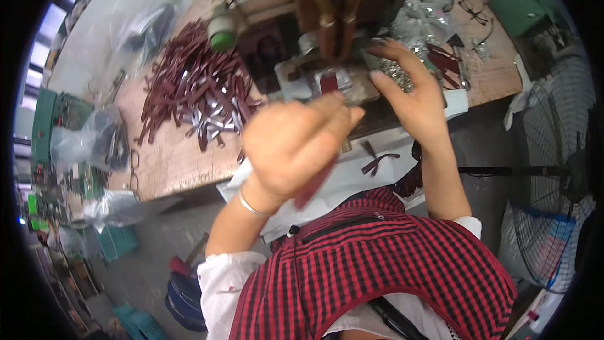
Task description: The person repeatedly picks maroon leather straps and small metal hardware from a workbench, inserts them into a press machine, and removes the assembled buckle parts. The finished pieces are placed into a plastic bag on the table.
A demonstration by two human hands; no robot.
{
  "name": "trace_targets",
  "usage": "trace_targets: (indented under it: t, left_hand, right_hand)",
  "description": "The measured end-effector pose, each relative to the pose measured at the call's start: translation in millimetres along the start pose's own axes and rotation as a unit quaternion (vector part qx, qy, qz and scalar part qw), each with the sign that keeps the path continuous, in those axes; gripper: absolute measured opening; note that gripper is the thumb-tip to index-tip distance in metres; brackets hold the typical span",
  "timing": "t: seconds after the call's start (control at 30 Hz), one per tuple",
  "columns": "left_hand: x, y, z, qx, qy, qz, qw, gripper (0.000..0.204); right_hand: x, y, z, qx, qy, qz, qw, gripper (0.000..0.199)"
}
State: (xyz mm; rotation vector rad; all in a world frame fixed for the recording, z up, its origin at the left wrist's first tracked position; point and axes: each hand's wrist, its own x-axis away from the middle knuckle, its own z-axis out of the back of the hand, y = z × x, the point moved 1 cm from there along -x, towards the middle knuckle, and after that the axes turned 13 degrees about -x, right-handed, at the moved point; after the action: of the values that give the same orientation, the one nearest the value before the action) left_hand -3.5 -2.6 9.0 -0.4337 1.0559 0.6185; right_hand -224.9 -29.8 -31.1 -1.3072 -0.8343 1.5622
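My left hand point(292, 141) is closed around a maroon eyeglass temple point(316, 184), its broad end pointing down toward my apron. Ahead of the fingertips, a maroon piece point(329, 83) lies on the small metal fixture point(301, 88) of a bench machine; whether it is the same temple is hidden by the hand. My right hand point(415, 91) is at the fixture's right side, thumb and fingers apart, with nothing visible between them. Beside it is a container of small shiny metal parts point(395, 74). The machine's head point(336, 28) stands directly above the fixture.
A large heap of maroon temples point(189, 82) covers the table's left part. Clear plastic bags point(425, 16) and eyeglass frames point(473, 11) lie at the back right. Two loose temples point(377, 158) rest on white paper near me. A wire fan guard point(547, 182) stands right.
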Motion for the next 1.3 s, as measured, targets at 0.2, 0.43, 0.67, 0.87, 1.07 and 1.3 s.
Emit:
trace_targets:
  t: [0.2,0.43,0.67,0.87,1.07,1.3]
  left_hand:
    - [-1,19,-30,-0.065,-0.006,-0.033,0.997,0.018]
    - [7,19,-28,-0.049,-0.007,0.001,0.999,0.024]
    - [12,22,-21,-0.033,-0.028,0.038,0.998,0.022]
    - [54,42,50,-0.049,-0.105,0.107,0.988,0.029]
    - [35,-52,90,-0.199,0.015,0.183,0.963,0.024]
    - [161,-181,29,-0.247,-0.292,0.233,0.894,0.039]
  right_hand:
    - [6,81,45,0.366,0.112,0.068,0.921,0.018]
    - [-10,78,47,0.288,0.122,-0.016,0.950,0.025]
    - [-8,92,26,0.394,0.097,0.039,0.913,0.024]
    - [9,93,50,0.234,0.204,0.073,0.948,0.017]
    - [3,81,53,-0.024,0.208,0.017,0.978,0.016]
    - [-15,80,23,-0.077,0.196,-0.018,0.977,0.015]
